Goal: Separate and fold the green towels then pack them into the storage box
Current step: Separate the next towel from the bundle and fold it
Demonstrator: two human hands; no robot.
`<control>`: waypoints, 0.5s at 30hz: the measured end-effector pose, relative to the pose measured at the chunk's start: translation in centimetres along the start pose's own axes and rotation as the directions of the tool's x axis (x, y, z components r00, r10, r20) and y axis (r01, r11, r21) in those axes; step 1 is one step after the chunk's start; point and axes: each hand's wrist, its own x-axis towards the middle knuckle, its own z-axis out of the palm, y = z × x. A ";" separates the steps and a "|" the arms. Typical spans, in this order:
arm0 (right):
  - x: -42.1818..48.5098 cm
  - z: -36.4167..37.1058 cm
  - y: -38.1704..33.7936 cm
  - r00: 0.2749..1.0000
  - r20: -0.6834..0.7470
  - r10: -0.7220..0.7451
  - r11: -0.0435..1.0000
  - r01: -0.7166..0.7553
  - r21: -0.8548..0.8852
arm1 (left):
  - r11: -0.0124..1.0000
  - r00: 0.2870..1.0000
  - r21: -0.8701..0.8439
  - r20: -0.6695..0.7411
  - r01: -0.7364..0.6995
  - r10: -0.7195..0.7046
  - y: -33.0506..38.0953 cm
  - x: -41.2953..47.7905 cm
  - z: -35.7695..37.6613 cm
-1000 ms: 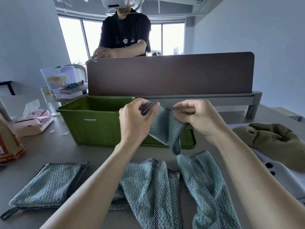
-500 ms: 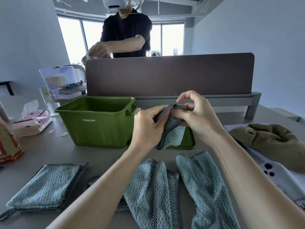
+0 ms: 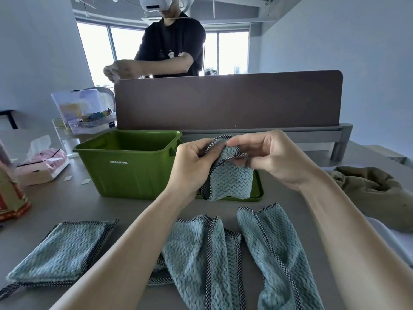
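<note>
Both hands hold one small green towel (image 3: 231, 180) with a checkered border in the air, doubled over, in front of the green storage box (image 3: 131, 166). My left hand (image 3: 192, 166) pinches its top edge from the left, and my right hand (image 3: 274, 157) pinches the same edge from the right. A folded towel (image 3: 60, 251) lies flat on the table at the near left. Two unfolded towels lie bunched lengthwise near me: one in the middle (image 3: 201, 253), one to its right (image 3: 274, 249). The box's green lid (image 3: 257, 195) rests behind the held towel.
A person stands behind the brown desk divider (image 3: 228, 99). A tissue pack (image 3: 42, 164) and a clear container (image 3: 82, 110) sit at the left. An olive cloth (image 3: 375, 193) lies on the right, over something white (image 3: 393, 240).
The held towel went from spread between my hands to doubled over, my hands coming together at its top edge. The person behind the divider moved both hands to the left.
</note>
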 end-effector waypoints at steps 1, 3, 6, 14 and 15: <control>0.0 0.0 0.1 1.000 -0.028 -0.011 0.998 0.009 -0.056 | 1.000 1.000 -0.001 0.015 0.013 -0.013 -0.1 0.1 -0.1; 0.3 0.1 0.1 0.995 -0.090 -0.036 0.987 0.022 -0.157 | 1.000 0.998 0.012 0.051 0.024 -0.024 -0.3 0.2 -0.1; 0.6 0.4 0.2 0.985 -0.146 -0.094 0.972 0.059 -0.227 | 0.999 0.995 -0.014 0.096 0.042 -0.040 -0.3 0.1 -0.1; 0.8 0.0 0.5 0.979 -0.165 -0.123 0.918 0.049 -0.394 | 0.985 0.982 -0.082 0.123 0.154 -0.143 -0.1 0.0 0.0; 0.9 -0.1 0.6 0.979 -0.163 -0.125 0.916 0.051 -0.399 | 0.984 0.981 -0.082 0.128 0.155 -0.144 0.0 0.0 0.0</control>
